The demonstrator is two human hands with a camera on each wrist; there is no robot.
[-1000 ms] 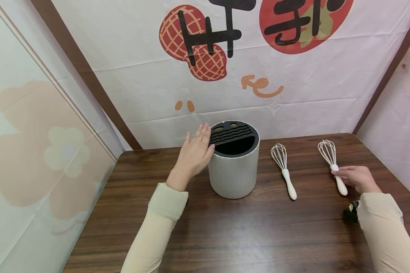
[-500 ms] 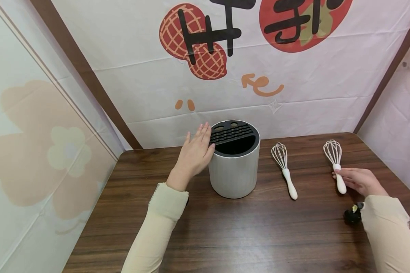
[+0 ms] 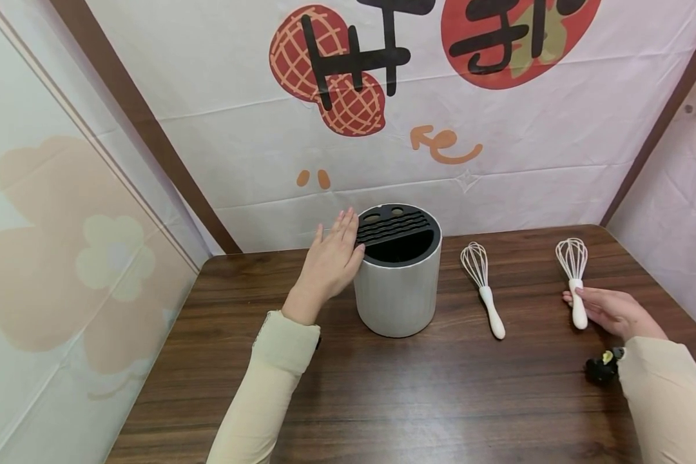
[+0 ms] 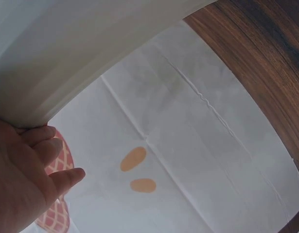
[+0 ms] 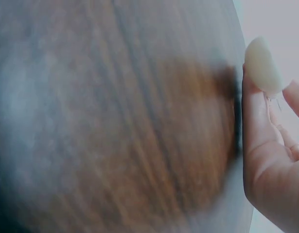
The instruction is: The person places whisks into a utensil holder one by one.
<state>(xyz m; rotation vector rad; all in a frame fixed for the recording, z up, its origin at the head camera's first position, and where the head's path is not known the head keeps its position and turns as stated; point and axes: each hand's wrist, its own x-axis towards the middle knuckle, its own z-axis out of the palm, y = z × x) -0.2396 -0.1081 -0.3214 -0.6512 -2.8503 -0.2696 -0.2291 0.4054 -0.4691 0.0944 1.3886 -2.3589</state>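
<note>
Held whisk (image 3: 576, 284) at about 2 o'clock on the table (image 3: 417, 386), wires toward 12, handle pinched between thumb and fingers of the right hand (image 3: 613, 312). Second whisk (image 3: 485, 294) lies well apart at its 9 o'clock. Farther toward 9 stands the pale round holder (image 3: 397, 301), upright, black slotted insert (image 3: 397, 241) on top, left hand (image 3: 332, 259) against its 9 o'clock side, fingers extended, gripping nothing.
</note>
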